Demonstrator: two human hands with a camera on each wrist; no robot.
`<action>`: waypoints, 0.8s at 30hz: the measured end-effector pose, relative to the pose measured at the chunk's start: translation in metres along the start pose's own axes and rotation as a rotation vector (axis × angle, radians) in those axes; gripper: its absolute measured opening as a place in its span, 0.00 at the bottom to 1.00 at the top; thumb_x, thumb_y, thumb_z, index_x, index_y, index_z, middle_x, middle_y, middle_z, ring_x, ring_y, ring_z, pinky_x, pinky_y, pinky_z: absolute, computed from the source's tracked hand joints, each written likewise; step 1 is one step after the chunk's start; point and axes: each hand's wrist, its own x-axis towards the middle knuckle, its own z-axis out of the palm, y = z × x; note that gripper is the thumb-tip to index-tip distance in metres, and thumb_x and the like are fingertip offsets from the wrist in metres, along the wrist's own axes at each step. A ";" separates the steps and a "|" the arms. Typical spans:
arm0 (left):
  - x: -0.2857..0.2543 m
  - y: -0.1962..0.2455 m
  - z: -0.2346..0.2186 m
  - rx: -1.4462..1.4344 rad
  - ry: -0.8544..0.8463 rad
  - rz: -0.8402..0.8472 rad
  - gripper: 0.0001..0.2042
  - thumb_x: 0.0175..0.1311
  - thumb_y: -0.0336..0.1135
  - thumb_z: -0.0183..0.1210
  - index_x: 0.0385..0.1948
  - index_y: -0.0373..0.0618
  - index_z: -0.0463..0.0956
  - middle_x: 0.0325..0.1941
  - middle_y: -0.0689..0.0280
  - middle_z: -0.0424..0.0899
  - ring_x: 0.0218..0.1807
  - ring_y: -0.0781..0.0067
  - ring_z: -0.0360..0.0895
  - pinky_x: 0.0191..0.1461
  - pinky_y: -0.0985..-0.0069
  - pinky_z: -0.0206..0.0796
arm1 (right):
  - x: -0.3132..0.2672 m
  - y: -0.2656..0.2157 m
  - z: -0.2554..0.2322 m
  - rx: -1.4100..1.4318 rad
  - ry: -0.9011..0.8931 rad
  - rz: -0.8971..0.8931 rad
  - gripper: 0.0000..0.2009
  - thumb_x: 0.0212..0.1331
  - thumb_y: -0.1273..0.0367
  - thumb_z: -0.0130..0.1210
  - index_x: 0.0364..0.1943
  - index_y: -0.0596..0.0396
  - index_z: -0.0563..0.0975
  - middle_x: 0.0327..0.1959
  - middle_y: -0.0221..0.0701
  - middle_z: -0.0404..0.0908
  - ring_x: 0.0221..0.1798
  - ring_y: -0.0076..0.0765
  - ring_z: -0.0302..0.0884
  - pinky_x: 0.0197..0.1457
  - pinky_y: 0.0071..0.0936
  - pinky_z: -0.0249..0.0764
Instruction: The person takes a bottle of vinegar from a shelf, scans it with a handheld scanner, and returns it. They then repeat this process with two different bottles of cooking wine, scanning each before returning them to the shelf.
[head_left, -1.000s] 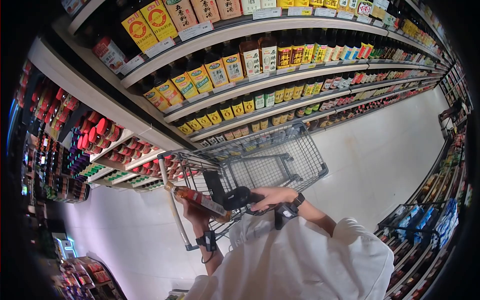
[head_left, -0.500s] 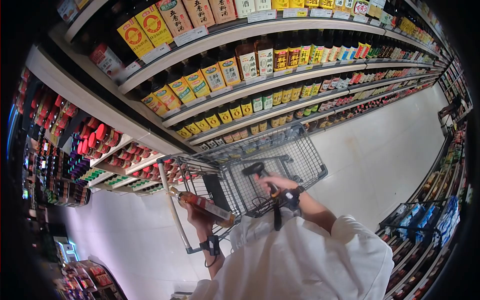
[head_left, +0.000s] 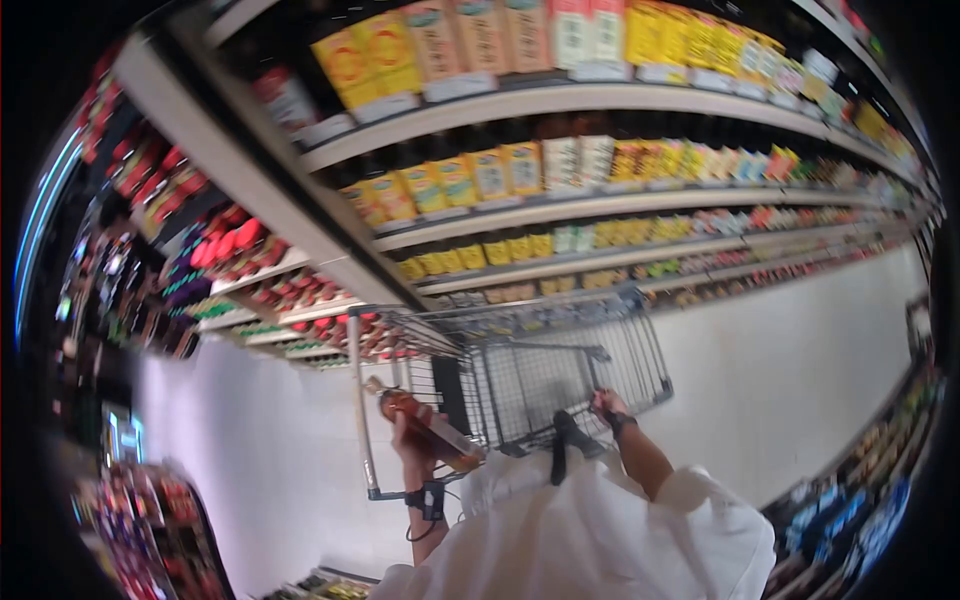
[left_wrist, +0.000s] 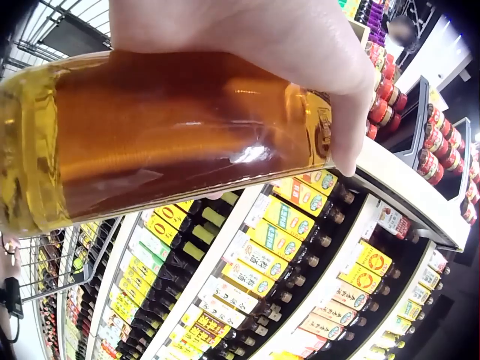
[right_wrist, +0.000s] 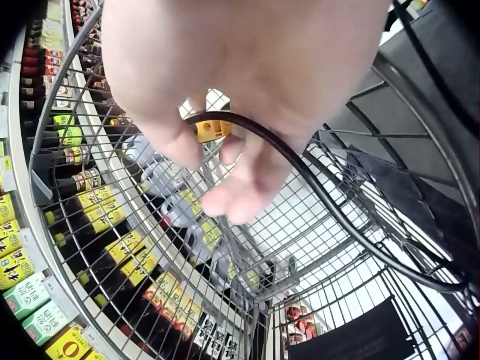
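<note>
My left hand (head_left: 412, 440) grips a clear glass bottle (left_wrist: 180, 131) of amber liquid. In the head view the bottle lies tilted, its neck up and left, over the near end of the shopping cart (head_left: 665, 385). The left wrist view shows the fingers and thumb wrapped round its body. My right hand (right_wrist: 247, 82) is over the cart with fingers curled. A small orange-yellow piece (right_wrist: 214, 131) shows between those fingers, and a black cord (right_wrist: 322, 187) runs across them; I cannot tell the piece's kind. A blurred black object (head_left: 575, 435) is left of that hand, against the white shirt.
Long shelves (head_left: 590, 100) of bottles with yellow and white labels run along the far side. Red-lidded jars (head_left: 225, 240) stand on shelving at the left. The cart's handle bar (head_left: 360, 410) is near the left hand. More goods (head_left: 850, 520) line the right side.
My right hand has moved right and down, away from the black object it held, which now sits lower against the shirt. My left hand keeps its hold on the bottle. The head view has shifted and blurred.
</note>
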 end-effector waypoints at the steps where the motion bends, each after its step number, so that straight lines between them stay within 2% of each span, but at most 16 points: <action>1: -0.004 0.003 0.006 0.020 -0.065 0.030 0.25 0.65 0.56 0.58 0.53 0.46 0.71 0.43 0.59 0.80 0.46 0.50 0.80 0.51 0.50 0.74 | 0.000 0.002 -0.002 0.041 -0.034 -0.035 0.06 0.58 0.79 0.47 0.37 0.53 0.67 0.25 0.31 0.67 0.21 0.28 0.66 0.26 0.25 0.70; 2: -0.004 0.004 0.004 0.010 -0.104 0.002 0.24 0.64 0.54 0.59 0.53 0.46 0.71 0.43 0.60 0.80 0.45 0.54 0.80 0.50 0.51 0.75 | 0.030 0.007 -0.037 0.039 -0.077 0.087 0.07 0.58 0.79 0.48 0.38 0.53 0.67 0.28 0.29 0.69 0.22 0.28 0.67 0.27 0.24 0.72; 3: -0.005 0.004 0.007 -0.035 -0.116 0.011 0.23 0.64 0.52 0.61 0.53 0.47 0.71 0.43 0.63 0.78 0.45 0.58 0.79 0.50 0.52 0.76 | 0.057 0.027 -0.060 0.125 -0.054 0.016 0.06 0.58 0.78 0.48 0.37 0.54 0.69 0.29 0.29 0.69 0.24 0.30 0.69 0.29 0.25 0.73; 4: 0.003 -0.006 0.000 0.017 -0.046 0.053 0.26 0.64 0.57 0.57 0.55 0.49 0.69 0.42 0.59 0.78 0.41 0.49 0.81 0.46 0.52 0.75 | 0.039 0.013 -0.046 0.122 0.024 0.085 0.06 0.56 0.78 0.48 0.36 0.54 0.69 0.29 0.29 0.68 0.25 0.31 0.69 0.31 0.28 0.76; 6: -0.002 -0.001 0.012 -0.032 -0.132 0.069 0.26 0.62 0.55 0.60 0.54 0.48 0.68 0.41 0.57 0.78 0.39 0.49 0.82 0.44 0.53 0.76 | 0.017 0.007 -0.023 0.125 0.047 0.168 0.08 0.55 0.78 0.46 0.38 0.53 0.69 0.28 0.32 0.69 0.26 0.35 0.70 0.33 0.30 0.78; 8: -0.007 0.004 0.020 -0.024 -0.105 0.072 0.27 0.60 0.54 0.62 0.54 0.48 0.68 0.41 0.57 0.78 0.40 0.49 0.82 0.46 0.53 0.76 | 0.044 0.011 -0.039 0.135 0.286 0.258 0.08 0.55 0.75 0.45 0.38 0.51 0.70 0.27 0.36 0.70 0.25 0.40 0.71 0.37 0.39 0.79; 10: -0.009 0.005 0.023 -0.071 -0.100 0.050 0.28 0.59 0.52 0.64 0.55 0.47 0.67 0.40 0.58 0.78 0.40 0.51 0.80 0.48 0.54 0.76 | 0.057 0.016 -0.057 0.025 0.078 0.299 0.07 0.55 0.70 0.46 0.38 0.51 0.70 0.27 0.37 0.70 0.30 0.44 0.72 0.44 0.52 0.77; 12: -0.013 0.008 0.024 -0.124 -0.146 0.060 0.27 0.59 0.47 0.65 0.57 0.48 0.66 0.45 0.60 0.75 0.45 0.55 0.77 0.49 0.52 0.75 | 0.015 0.004 0.002 -0.343 0.132 0.331 0.08 0.54 0.67 0.48 0.38 0.50 0.69 0.26 0.37 0.68 0.38 0.49 0.72 0.50 0.57 0.73; 13: -0.015 0.008 0.024 -0.144 -0.142 0.060 0.27 0.60 0.46 0.65 0.57 0.49 0.65 0.46 0.60 0.75 0.46 0.56 0.76 0.49 0.51 0.75 | 0.041 0.006 -0.019 -0.329 0.055 0.404 0.08 0.56 0.65 0.47 0.38 0.49 0.69 0.29 0.38 0.69 0.45 0.54 0.72 0.53 0.60 0.70; 14: -0.016 0.008 0.024 -0.163 -0.141 0.059 0.26 0.60 0.44 0.65 0.58 0.50 0.65 0.48 0.61 0.74 0.47 0.57 0.75 0.49 0.51 0.75 | 0.028 0.003 0.002 -0.305 0.150 0.363 0.09 0.57 0.64 0.46 0.40 0.49 0.70 0.33 0.39 0.70 0.48 0.55 0.73 0.52 0.60 0.70; 16: -0.021 0.013 0.025 -0.190 -0.157 0.065 0.24 0.63 0.41 0.64 0.57 0.49 0.65 0.47 0.65 0.73 0.46 0.63 0.75 0.51 0.55 0.77 | 0.063 -0.010 -0.010 -0.313 0.152 0.603 0.12 0.60 0.64 0.43 0.43 0.52 0.72 0.39 0.40 0.73 0.49 0.55 0.74 0.52 0.63 0.69; 17: -0.022 0.013 0.023 -0.189 -0.169 0.070 0.24 0.63 0.41 0.65 0.57 0.49 0.65 0.47 0.65 0.73 0.46 0.63 0.75 0.50 0.55 0.77 | 0.057 -0.013 0.016 -0.867 0.226 0.586 0.15 0.62 0.64 0.42 0.48 0.54 0.73 0.40 0.42 0.77 0.48 0.52 0.76 0.48 0.59 0.73; 18: -0.023 0.013 0.021 -0.187 -0.183 0.072 0.24 0.63 0.41 0.65 0.56 0.49 0.65 0.47 0.65 0.73 0.46 0.64 0.75 0.50 0.55 0.77 | 0.047 -0.014 0.041 -0.969 0.167 0.347 0.15 0.64 0.64 0.46 0.52 0.51 0.75 0.44 0.38 0.80 0.47 0.45 0.78 0.47 0.50 0.74; 21: -0.023 0.007 0.018 -0.199 -0.161 0.039 0.25 0.63 0.42 0.65 0.58 0.49 0.65 0.48 0.65 0.73 0.48 0.65 0.75 0.51 0.58 0.77 | 0.020 -0.023 0.124 -1.373 -0.132 -0.053 0.20 0.62 0.66 0.53 0.60 0.48 0.74 0.47 0.26 0.80 0.48 0.37 0.76 0.54 0.38 0.70; 22: -0.023 0.004 0.017 -0.204 -0.156 0.028 0.25 0.63 0.43 0.65 0.58 0.50 0.64 0.48 0.65 0.73 0.48 0.66 0.76 0.51 0.58 0.77 | 0.015 -0.025 0.153 -1.180 -0.240 0.082 0.22 0.63 0.64 0.54 0.62 0.49 0.72 0.52 0.26 0.80 0.52 0.36 0.76 0.56 0.35 0.70; 24: -0.019 -0.006 0.011 -0.180 -0.174 -0.039 0.29 0.63 0.42 0.65 0.62 0.49 0.63 0.53 0.63 0.74 0.51 0.64 0.76 0.53 0.61 0.76 | -0.058 -0.028 0.263 -1.110 -0.574 0.097 0.25 0.66 0.60 0.55 0.66 0.49 0.69 0.61 0.30 0.77 0.65 0.35 0.71 0.63 0.33 0.66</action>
